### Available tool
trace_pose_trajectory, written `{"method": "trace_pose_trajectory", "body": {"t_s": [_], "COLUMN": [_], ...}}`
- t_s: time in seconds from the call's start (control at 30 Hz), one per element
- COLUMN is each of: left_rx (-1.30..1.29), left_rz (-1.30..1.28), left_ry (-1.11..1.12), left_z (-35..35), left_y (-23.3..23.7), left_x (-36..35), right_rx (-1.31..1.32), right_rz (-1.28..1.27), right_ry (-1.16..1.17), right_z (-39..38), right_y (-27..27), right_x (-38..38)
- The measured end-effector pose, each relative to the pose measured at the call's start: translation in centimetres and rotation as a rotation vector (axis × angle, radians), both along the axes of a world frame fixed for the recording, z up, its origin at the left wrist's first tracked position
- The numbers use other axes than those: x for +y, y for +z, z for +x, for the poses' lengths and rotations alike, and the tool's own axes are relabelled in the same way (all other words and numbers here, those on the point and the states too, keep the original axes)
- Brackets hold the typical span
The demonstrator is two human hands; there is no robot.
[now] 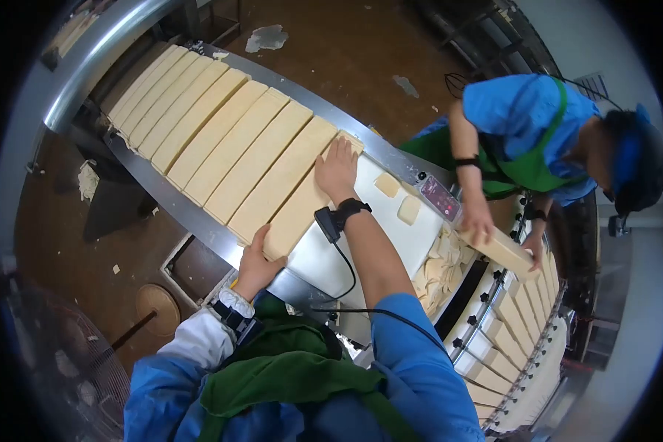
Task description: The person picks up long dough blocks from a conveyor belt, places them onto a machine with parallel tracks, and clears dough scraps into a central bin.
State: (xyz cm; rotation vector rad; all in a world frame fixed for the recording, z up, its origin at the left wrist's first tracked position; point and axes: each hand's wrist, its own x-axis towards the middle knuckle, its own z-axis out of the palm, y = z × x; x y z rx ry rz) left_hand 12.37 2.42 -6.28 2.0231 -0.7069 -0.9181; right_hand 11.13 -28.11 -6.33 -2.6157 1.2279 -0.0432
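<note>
A long pale dough slab (296, 215), seemingly stacked sheets, lies at the near end of a row on the conveyor. My left hand (258, 265) grips its lower end, thumb on one side and fingers on the other. Across the slab's upper end rests my right hand (337, 171), its fingers stretched out flat and touching the dough. Its palm side is hidden. More slabs of the same kind (214, 158) lie side by side beyond it. Two small dough pieces (398, 197) are on the white surface to the right of my right hand.
At the right, a co-worker (527, 140) holds a dough block (499, 250) over a machine with rows of blocks (512, 324). Dough scraps (442, 269) are heaped beside a control panel (440, 199). A metal pipe (103, 66) crosses the upper left. A cable runs from my right wrist.
</note>
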Motion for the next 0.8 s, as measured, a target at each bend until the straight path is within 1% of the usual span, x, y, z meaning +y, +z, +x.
{"method": "trace_pose_trajectory", "body": {"t_s": [0.07,0.1,0.13,0.2,0.27,0.33,0.37,0.4,0.43,0.47,0.5,0.57,0.6,0.67,0.7,0.77,0.8], "left_rx": [0.030,0.099,0.167,0.156,0.162,0.042,0.115,0.123,0.114,0.105,0.110,-0.037,-0.043,-0.278,-0.340,-0.343,-0.332], "left_rz": [0.048,0.088,0.133,0.161,0.200,0.111,0.145,0.149,0.161,0.172,0.167,0.255,0.239,0.144,0.100,0.138,0.150], "left_ry": [-0.016,-0.024,-0.036,-0.043,-0.068,-0.074,-0.087,-0.110,-0.151,-0.196,-0.227,-0.359,-0.382,-0.505,-0.522,-0.576,-0.614], "left_z": [0.5,0.8,1.1,1.5,0.9,0.7,0.6,0.1,-0.4,-0.9,-1.4,-2.3,-2.6,-2.8,-2.7,-2.3,-2.2], "left_y": [1.5,2.2,2.6,3.1,2.7,2.7,2.9,3.2,3.4,3.7,4.3,5.6,5.3,3.8,3.4,3.1,2.9], "left_x": [-0.3,-0.6,-0.9,-1.7,-1.2,-2.0,-2.1,-2.2,-2.5,-2.8,-3.3,-4.8,-5.4,-5.4,-5.6,-6.2,-6.7], "right_rx": [0.049,-0.058,-0.052,0.002,-0.066,-0.009,-0.009,-0.012,0.092,0.102,0.129,0.199,0.242,0.196,0.190,-0.059,-0.069], "right_rz": [-0.009,-0.119,-0.105,-0.146,-0.136,-0.091,-0.092,-0.099,-0.058,-0.058,-0.046,-0.021,-0.003,0.166,0.158,0.272,0.262], "right_ry": [-0.022,-0.016,-0.018,-0.070,-0.092,-0.118,-0.119,-0.121,-0.148,-0.177,-0.285,-0.481,-0.567,-0.672,-0.704,-0.499,-0.546], "right_z": [0.1,0.3,0.8,1.8,1.9,1.5,0.6,-0.4,-2.2,-4.7,-7.4,-13.5,-17.0,-22.8,-25.0,-28.5,-29.7], "right_y": [1.1,0.2,0.8,2.0,2.1,1.4,1.0,1.4,2.0,2.7,3.3,4.1,4.1,5.8,6.7,8.8,9.0], "right_x": [0.4,-0.2,-0.7,-1.9,-2.8,-3.6,-3.6,-3.6,-3.9,-3.6,-3.5,-3.3,-3.0,-1.2,0.5,4.2,5.5]}}
